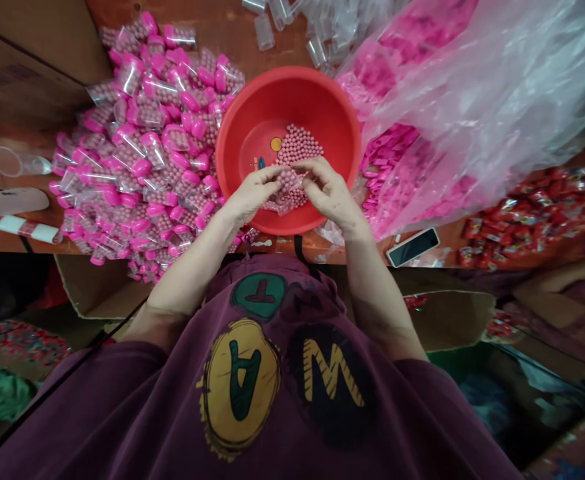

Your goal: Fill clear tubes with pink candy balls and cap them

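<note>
A red plastic basin (252, 127) stands on the wooden table in front of me, with a heap of small pink beads (299, 143) inside. Both hands meet over its near rim. My left hand (252, 193) and my right hand (329, 193) are pinched together on a small clear tube (289, 190) filled with pink beads, held between the fingertips. To the left of the basin lies a big pile of filled clear tubes with pink caps (142, 140).
Clear plastic bags of pink caps (412, 120) lie to the right of the basin. Empty clear tubes (292, 27) sit at the back. A phone (412, 247) rests at the table edge, and red wrapped packets (532, 213) lie far right. Cardboard boxes stand below.
</note>
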The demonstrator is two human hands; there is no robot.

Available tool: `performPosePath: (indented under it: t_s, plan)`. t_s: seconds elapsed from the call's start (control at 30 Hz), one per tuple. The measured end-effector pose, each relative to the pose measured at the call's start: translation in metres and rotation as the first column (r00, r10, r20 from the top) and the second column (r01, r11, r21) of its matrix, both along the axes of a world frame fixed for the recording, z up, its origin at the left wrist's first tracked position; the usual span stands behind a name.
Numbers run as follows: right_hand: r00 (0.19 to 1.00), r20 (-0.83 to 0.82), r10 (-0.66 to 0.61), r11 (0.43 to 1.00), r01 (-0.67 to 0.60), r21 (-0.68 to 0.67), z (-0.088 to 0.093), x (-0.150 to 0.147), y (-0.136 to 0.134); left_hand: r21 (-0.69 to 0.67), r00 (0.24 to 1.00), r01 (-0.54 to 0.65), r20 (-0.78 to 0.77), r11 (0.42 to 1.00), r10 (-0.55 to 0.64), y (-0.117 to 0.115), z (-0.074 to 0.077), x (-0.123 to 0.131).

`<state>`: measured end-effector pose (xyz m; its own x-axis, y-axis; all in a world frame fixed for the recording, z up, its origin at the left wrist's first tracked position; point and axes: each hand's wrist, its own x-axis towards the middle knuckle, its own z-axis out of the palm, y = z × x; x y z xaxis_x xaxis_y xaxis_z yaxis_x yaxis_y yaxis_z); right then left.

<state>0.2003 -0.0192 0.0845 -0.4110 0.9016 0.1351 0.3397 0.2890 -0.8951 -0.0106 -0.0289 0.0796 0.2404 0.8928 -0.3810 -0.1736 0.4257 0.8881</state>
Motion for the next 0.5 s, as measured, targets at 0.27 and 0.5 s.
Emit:
performPosePath:
  t_s: [0.27,0.5]
  plan:
    - [0.990,-0.009,0.138,0.972,-0.138,-0.190,0.015,0.009,-0.009,-0.050,0.987,0.145,0.080,0.988,-0.140,-0.012,0.014,0.003]
    - [0.976,-0.200,0.082,0.907,-0.157,-0.391,-0.007,0.014,-0.014,-0.119,0.990,0.139,0.036,0.983,-0.135,-0.011,0.015,0.002]
